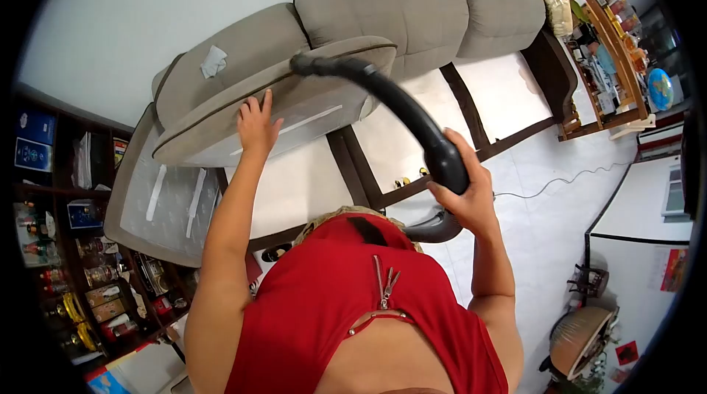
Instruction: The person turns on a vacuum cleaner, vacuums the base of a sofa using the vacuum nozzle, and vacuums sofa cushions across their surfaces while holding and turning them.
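My right hand (pixel 471 191) is wrapped around the thick black handle of a vacuum cleaner wand (pixel 401 107). The wand curves up and left, and its brush end (pixel 303 65) meets the edge of a grey sofa cushion (pixel 213 129). That cushion is tipped up against the sofa back, its pale underside facing me. With fingers spread, my left hand (pixel 258 125) rests on the cushion's front edge, left of the brush end. Below my right hand, a black hose (pixel 436 229) bends toward my waist and is partly hidden by my body.
A crumpled grey cloth (pixel 213 62) lies on a back cushion. Another seat cushion (pixel 166 195) leans at the left, near dark shelves (pixel 77 236). Dark sofa framing (pixel 352 166) divides pale base panels. A thin cord (pixel 549 186) crosses the floor. A wooden rack (pixel 607 55) stands at right.
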A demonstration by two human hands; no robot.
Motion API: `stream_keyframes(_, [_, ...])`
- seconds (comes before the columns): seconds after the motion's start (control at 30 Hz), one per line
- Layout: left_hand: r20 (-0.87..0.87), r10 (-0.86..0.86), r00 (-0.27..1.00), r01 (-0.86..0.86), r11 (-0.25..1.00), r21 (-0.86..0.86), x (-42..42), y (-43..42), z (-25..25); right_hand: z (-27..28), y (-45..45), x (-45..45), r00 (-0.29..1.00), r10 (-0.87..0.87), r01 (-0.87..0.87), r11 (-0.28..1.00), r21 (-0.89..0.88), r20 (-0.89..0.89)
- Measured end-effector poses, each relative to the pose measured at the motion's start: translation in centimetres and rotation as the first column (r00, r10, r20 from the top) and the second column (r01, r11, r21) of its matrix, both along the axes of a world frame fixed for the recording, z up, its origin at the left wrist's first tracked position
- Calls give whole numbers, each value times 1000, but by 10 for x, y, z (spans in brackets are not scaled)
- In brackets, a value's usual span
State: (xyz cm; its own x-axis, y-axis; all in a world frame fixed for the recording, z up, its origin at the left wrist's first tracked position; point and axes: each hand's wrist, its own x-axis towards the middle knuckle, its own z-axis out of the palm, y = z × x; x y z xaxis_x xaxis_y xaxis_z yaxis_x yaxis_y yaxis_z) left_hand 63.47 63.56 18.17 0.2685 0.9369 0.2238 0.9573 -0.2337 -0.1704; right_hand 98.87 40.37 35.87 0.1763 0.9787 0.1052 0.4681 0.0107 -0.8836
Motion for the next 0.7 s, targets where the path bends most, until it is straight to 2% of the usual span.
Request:
stream_keyframes(0.03, [-13,-12,1000,12,1000,27,0,-7,-4,5,1,-6,999,52,-52,996,-66,4])
stream_keyframes(0.1, [-13,-29,1000,30,997,67,-2,-20,-10,6,-3,-5,992,67,-64,998,-30,106])
stream_keyframes(0.17, [18,-33,999,32,996,89,-4,-33,-14,16,-11,4,988,-10,12,1000,-15,155])
stream_keyframes(0.2, [39,-47,998,43,994,102,-6,-37,-17,18,-19,12,992,-68,75,995,-71,104])
stream_keyframes(0.23, [59,-60,996,53,992,116,-8,-41,-21,27,-25,15,986,-116,122,992,-44,121])
stream_keyframes(0.3, [103,-75,992,62,991,122,-9,-49,-25,39,-37,19,957,-276,287,946,-147,91])
stream_keyframes(0.4, [129,-89,988,74,990,118,-4,-64,-27,44,-50,11,951,-283,297,948,-114,124])
stream_keyframes(0.5, [188,-87,978,66,991,116,-4,-78,-33,50,-52,-9,972,-181,189,981,-46,148])
stream_keyframes(0.53, [198,-99,975,76,990,120,-6,-82,-35,52,-51,-20,982,-163,170,983,-73,90])
stream_keyframes(0.57, [209,-116,971,92,988,124,-8,-85,-40,51,-47,-30,989,-64,68,998,-20,136])
stream_keyframes(0.7, [251,-170,953,147,983,108,-23,-105,-46,50,-29,-75,963,152,-142,988,-60,222])
